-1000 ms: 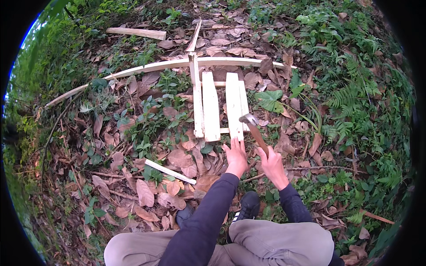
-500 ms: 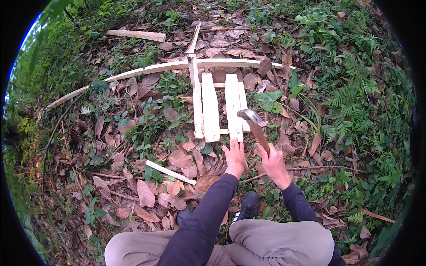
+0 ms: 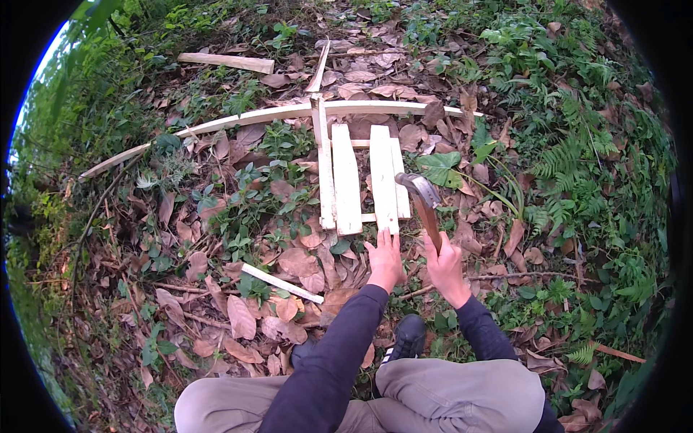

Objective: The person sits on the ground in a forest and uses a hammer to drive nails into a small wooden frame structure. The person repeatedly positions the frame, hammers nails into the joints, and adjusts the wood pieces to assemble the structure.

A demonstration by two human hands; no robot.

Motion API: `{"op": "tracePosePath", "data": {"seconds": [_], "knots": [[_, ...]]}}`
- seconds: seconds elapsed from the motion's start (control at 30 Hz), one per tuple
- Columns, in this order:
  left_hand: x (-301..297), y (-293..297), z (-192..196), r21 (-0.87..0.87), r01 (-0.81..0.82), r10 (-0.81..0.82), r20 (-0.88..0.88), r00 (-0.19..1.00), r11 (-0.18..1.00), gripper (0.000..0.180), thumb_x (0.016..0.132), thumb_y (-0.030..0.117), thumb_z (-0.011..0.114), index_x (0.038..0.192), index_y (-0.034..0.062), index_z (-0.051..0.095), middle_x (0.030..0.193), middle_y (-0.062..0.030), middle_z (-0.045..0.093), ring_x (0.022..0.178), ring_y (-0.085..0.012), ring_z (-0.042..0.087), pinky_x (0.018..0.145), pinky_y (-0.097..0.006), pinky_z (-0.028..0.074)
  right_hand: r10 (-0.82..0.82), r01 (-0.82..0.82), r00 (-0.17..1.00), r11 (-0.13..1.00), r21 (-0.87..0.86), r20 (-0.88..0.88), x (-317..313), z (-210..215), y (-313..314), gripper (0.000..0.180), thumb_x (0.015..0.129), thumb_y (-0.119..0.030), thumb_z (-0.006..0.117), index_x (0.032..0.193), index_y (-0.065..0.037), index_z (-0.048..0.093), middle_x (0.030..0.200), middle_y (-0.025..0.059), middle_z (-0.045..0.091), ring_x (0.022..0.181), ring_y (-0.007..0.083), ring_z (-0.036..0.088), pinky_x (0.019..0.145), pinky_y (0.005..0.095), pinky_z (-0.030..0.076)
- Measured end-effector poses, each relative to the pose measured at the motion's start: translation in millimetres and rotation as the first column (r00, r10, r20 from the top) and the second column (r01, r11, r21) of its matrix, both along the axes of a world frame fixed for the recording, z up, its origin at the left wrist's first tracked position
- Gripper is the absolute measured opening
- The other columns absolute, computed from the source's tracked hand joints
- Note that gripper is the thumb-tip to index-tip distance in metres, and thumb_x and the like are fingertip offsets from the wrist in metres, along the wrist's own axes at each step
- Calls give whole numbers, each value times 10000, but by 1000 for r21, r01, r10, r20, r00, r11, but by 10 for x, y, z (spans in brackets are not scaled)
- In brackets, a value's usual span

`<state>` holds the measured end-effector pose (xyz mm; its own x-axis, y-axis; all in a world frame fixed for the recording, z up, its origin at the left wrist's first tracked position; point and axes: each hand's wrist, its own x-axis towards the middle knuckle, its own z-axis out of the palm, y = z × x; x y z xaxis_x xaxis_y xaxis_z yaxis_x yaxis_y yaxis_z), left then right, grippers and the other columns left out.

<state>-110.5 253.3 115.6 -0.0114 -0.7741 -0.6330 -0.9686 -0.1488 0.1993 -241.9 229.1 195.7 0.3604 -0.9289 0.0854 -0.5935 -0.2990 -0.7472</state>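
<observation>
My right hand (image 3: pixel 447 273) is wrapped round the wooden handle of a claw hammer (image 3: pixel 430 220), its metal head raised beside the right side of a small wooden frame. My left hand (image 3: pixel 388 263) has its fingers stretched out, the tips on the near end of a pale wooden slat (image 3: pixel 383 173). Another slat (image 3: pixel 346 180) lies to its left, with a gap between them. Both rest across thin crosspieces, of which the near one (image 3: pixel 369 217) shows in part. A long upright strip (image 3: pixel 324 166) borders the frame's left side, and a narrower one (image 3: pixel 401 180) its right.
A long, thin wooden strip (image 3: pixel 281 112) lies across the ground beyond the frame. Loose wood pieces lie at the far left (image 3: pixel 227 62) and near left (image 3: pixel 281 283). Dry leaves (image 3: pixel 242 317), green plants and ferns (image 3: pixel 563 162) cover the ground. My shoe (image 3: pixel 409 335) is close below my hands.
The hammer head has lifted slightly and shifted a little to the right. My left hand keeps its place at the slat's near end. The whole view has shifted slightly.
</observation>
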Motion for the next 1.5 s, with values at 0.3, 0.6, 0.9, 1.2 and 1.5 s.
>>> {"op": "tracePosePath", "data": {"seconds": [0.3,0.6,0.9,1.2,1.5], "knots": [[-36,72,-230,-14,-6,7,24,1000,1000,1145,757,452,768,1635,89,129,1701,-163,110,1573,-297,144,1178,-611,305,-59,90,987,973,213,-149,-162,-216,109,362,1016,-311,612,978,47,654,632,181,598,563,275,629,548,413,458],[-52,-51,95,-42,-15,14,-24,1000,999,989,850,447,676,1618,64,184,1681,-188,180,1562,-331,177,1143,-666,313,-150,155,988,975,157,-46,-188,-436,345,412,988,-374,638,935,30,696,644,168,645,583,245,664,582,410,501],[-405,176,-322,-320,-176,207,65,976,931,755,947,387,577,1568,36,329,1608,-196,316,1504,-349,267,1113,-705,283,-142,175,977,960,220,-157,-124,-290,413,384,976,-347,657,936,35,676,684,173,634,655,196,636,651,394,498],[-323,255,-369,-415,-60,157,202,967,908,872,879,463,642,1548,-7,340,1567,-198,369,1484,-328,308,1130,-643,308,-95,112,983,988,105,-155,-297,54,251,347,1027,-311,593,1009,32,648,698,191,622,616,319,612,621,430,475],[-188,135,-108,-235,-133,137,3,991,963,978,883,655,568,1569,7,308,1591,-188,345,1500,-318,294,1138,-661,293,49,-11,964,989,145,-260,-231,-253,168,382,1051,-313,545,948,48,619,693,257,613,648,400,645,591,469,456]]}}
